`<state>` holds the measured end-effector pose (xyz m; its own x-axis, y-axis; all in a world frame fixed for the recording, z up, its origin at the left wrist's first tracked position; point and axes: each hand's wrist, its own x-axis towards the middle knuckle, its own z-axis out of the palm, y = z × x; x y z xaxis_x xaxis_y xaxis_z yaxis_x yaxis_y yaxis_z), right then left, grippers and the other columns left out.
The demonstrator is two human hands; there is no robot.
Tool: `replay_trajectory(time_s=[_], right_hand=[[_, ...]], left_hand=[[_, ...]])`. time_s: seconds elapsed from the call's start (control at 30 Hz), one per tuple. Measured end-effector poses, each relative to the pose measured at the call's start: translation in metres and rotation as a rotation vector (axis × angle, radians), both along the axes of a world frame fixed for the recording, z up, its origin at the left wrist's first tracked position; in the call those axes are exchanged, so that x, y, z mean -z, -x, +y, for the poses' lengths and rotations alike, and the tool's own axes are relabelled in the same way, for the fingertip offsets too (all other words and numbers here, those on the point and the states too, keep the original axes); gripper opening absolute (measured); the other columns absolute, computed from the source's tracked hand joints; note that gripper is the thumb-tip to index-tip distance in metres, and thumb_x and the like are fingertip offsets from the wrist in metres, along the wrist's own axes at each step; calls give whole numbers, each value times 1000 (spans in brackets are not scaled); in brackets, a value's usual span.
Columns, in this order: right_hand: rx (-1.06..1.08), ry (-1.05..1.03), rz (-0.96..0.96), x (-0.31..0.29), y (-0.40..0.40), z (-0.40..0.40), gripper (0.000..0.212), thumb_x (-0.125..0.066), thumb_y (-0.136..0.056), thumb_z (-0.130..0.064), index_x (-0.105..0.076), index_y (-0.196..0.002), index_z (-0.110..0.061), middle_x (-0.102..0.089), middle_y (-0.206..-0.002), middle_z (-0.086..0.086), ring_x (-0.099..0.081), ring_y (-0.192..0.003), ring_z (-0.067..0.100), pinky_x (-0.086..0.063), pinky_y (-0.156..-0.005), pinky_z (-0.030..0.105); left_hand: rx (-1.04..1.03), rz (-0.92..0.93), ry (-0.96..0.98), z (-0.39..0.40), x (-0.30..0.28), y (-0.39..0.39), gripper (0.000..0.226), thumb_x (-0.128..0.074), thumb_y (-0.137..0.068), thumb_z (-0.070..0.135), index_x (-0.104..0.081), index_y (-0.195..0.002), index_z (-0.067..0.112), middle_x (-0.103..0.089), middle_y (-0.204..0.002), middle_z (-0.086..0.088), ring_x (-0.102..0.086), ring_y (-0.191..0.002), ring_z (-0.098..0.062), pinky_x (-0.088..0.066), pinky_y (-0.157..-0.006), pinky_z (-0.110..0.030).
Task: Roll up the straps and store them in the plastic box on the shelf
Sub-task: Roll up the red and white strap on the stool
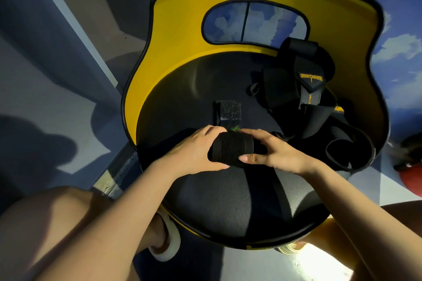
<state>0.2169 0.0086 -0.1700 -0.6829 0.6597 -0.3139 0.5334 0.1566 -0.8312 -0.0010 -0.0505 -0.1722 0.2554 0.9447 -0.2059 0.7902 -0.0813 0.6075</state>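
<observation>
A black strap, rolled into a thick roll (233, 149), lies between both hands just above the black seat of a yellow-backed chair (182, 57). My left hand (194, 150) grips the roll's left end with fingers curled over the top. My right hand (276, 153) holds its right end, thumb pressed on the front of the roll. A loose tail of the strap (262, 191) runs down across the seat toward me. A pile of unrolled black straps with yellow labels (306, 89) lies on the seat's right side.
A small clear plastic packet (228, 112) lies on the seat behind the roll. A red round object (411, 178) sits on the floor at the right edge. My knees and a white shoe (166, 244) are below the chair. No shelf or plastic box shows.
</observation>
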Motion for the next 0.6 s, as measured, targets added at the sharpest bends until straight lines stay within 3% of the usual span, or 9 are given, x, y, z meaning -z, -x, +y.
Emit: replay_trajectory(time_s=[0.2,0.3,0.4,0.5,0.6], right_hand=[[-19,-273,16,8,1,-10,82,-81,-69,-33,-33,-136,-34,-40,-128,-14,-35,-123,-10,-25,-102,4],[23,-306,8,13,1,-12,83,-82,-68,-33,-35,-136,-30,-45,-126,-11,-39,-119,-7,-29,-100,7],[13,-277,1,11,-1,-7,79,-83,-65,-38,-42,-132,-31,-52,-123,-10,-46,-118,0,-37,-102,18],[29,-217,9,9,-1,-4,73,-83,-65,-39,-47,-128,-30,-56,-118,-12,-52,-113,1,-42,-99,24],[85,-112,34,5,2,-4,67,-83,-66,-35,-49,-124,-30,-62,-110,-15,-56,-106,-2,-43,-95,21]], left_hand=[[-87,-118,144,3,-1,4,70,-72,-76,43,-36,-133,26,-45,-131,5,-42,-118,-9,-39,-94,-25],[-98,-187,215,3,-1,3,65,-71,-78,41,-38,-131,24,-48,-125,6,-46,-113,-7,-42,-91,-23],[-123,-212,235,3,1,2,63,-68,-79,43,-39,-131,23,-44,-122,9,-45,-114,-6,-42,-91,-23],[-167,-223,150,1,3,0,61,-67,-80,42,-38,-132,24,-36,-123,9,-40,-113,-5,-39,-88,-19],[-178,-283,14,-1,2,-2,57,-71,-78,35,-39,-125,30,-37,-124,9,-40,-113,-4,-38,-78,-8]])
